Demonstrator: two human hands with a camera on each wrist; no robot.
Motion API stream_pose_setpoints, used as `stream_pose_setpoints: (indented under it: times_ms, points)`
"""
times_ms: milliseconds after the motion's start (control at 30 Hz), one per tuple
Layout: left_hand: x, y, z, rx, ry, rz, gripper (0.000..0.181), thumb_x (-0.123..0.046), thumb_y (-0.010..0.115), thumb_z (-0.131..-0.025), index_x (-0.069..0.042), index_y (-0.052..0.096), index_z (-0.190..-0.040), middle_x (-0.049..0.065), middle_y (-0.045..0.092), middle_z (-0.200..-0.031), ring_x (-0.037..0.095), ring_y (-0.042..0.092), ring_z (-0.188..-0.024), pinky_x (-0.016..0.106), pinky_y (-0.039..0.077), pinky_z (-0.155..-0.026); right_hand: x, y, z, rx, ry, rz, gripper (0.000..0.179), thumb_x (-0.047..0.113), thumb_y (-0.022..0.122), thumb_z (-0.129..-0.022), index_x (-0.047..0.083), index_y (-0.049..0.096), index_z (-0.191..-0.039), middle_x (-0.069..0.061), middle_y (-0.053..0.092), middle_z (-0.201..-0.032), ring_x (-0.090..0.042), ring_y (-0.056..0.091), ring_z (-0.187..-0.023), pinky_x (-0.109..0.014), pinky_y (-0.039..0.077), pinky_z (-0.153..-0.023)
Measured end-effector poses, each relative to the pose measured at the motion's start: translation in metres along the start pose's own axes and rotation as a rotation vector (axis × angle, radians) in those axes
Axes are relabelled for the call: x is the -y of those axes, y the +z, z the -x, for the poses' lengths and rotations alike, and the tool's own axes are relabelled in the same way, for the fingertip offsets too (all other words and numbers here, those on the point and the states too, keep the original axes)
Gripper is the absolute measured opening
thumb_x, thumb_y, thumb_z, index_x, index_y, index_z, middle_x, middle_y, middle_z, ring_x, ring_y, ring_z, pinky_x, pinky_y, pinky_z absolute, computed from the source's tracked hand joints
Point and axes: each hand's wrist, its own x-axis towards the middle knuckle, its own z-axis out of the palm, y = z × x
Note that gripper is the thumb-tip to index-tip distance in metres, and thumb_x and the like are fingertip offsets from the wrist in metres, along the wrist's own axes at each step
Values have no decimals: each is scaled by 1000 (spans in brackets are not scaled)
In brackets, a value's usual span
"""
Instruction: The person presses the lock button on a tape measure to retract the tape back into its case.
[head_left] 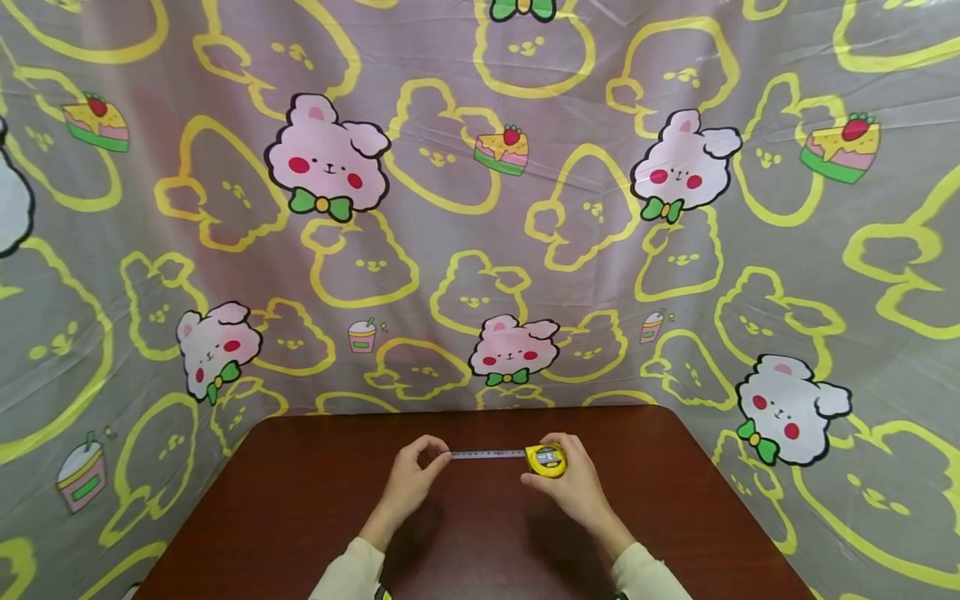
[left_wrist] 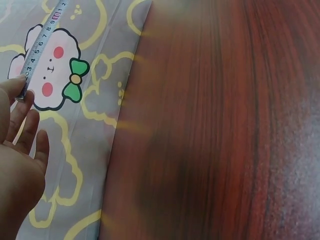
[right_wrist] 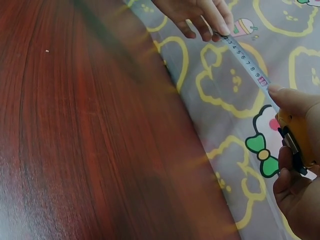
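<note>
A yellow tape measure [head_left: 546, 460] is gripped in my right hand [head_left: 573, 483], its case between thumb and fingers. From it a silver blade [head_left: 487, 455] runs out leftward, pulled out a short way above the table. My left hand [head_left: 411, 479] pinches the blade's end between thumb and forefinger. In the left wrist view the blade [left_wrist: 44, 37] shows numbers up past ten, with the left hand [left_wrist: 22, 145] at its low end. In the right wrist view the case [right_wrist: 295, 135] is partly covered by the right hand [right_wrist: 300, 200], whose thumb lies by the blade's exit.
Below the hands is a dark red-brown wooden table [head_left: 300, 500] with rounded far corners. A grey curtain [head_left: 450, 208] printed with cartoon rabbits and yellow outlines hangs behind it and along both sides.
</note>
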Motion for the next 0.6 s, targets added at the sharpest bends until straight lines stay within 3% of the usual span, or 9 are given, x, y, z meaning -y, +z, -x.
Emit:
stream_pose_setpoints:
  times_ms: [367, 600]
  points:
    - [-6, 10, 0, -1, -29, 45, 8, -8, 77, -94, -13, 71, -96, -4, 66, -88, 17, 61, -85, 34, 48, -77, 5, 7, 1, 1, 23, -26, 60, 25, 98, -70, 16, 63, -118, -2, 54, -110, -22, 56, -96, -36, 51, -78]
    - [-55, 13, 4, 0, -38, 37, 5, 6, 72, -94, 2, 69, -96, 11, 67, -88, 30, 61, -84, 27, 46, -74, 10, 16, 3, 4, 39, -24, 61, 26, 98, -70, 14, 63, -118, -2, 54, -108, -22, 56, -96, -36, 51, -79]
